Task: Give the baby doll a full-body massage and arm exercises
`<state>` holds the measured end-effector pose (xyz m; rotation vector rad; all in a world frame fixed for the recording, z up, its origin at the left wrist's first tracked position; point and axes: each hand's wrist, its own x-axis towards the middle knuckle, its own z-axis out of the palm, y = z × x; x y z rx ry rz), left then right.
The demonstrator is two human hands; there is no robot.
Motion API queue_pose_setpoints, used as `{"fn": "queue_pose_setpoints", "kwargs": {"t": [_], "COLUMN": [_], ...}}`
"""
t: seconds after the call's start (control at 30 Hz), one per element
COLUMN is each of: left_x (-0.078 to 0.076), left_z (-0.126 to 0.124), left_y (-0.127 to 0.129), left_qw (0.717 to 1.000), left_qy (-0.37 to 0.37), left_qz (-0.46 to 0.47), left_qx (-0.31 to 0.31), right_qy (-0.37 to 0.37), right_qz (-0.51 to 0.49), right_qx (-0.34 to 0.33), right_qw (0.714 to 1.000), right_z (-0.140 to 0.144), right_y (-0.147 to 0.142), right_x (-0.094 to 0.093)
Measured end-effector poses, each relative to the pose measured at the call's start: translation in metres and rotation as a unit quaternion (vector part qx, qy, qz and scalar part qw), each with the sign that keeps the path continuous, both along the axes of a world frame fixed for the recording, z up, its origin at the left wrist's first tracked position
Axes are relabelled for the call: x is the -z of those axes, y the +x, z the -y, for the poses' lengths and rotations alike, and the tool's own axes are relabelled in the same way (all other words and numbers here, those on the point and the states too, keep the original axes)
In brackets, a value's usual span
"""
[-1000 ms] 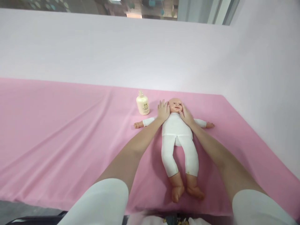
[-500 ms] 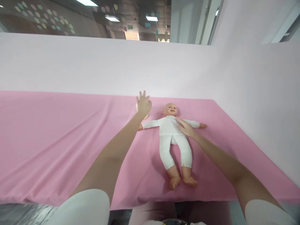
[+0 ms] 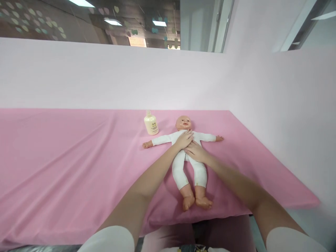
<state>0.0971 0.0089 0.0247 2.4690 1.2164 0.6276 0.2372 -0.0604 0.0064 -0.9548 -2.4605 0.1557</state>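
Observation:
A baby doll (image 3: 178, 171) in a white suit lies face up with its arms stretched out sideways and its bare feet toward me. My left hand (image 3: 184, 139) rests flat on the doll's chest, fingers extended. Just below it, my right hand (image 3: 195, 151) lies flat across the belly, its fingertips close to the left hand. Neither hand grips anything. Beyond the doll's outstretched arm on the left stands a cream-coloured pump bottle (image 3: 151, 125) with small dark print on its front.
A pink cloth (image 3: 78, 168) with soft folds covers the table and hangs over its front edge. Behind it rises a white wall (image 3: 105, 75) with a window (image 3: 147, 22) above. Another white wall (image 3: 283, 105) borders the right side.
My left hand has left the bottle and come down right onto the doll's chest, uncovering the bottle. My right hand has slid lower and inward over the belly. The view has shifted slightly right.

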Motion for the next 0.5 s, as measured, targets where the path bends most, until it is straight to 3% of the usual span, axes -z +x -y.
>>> {"fn": "queue_pose_setpoints", "kwargs": {"t": [0.3, 0.5], "left_x": [0.022, 0.023], "left_z": [0.026, 0.035], "left_y": [-0.032, -0.032], "left_qw": [0.998, 0.998], "left_qy": [0.005, 0.01], "left_qz": [-0.006, -0.005], "left_qx": [-0.07, -0.068], "right_qy": [-0.014, -0.063], "right_qz": [-0.095, -0.067], "right_qx": [0.09, 0.188], "right_qw": [0.991, 0.978], "right_z": [0.006, 0.0], "right_y": [-0.013, -0.016], "right_x": [0.009, 0.01]}}
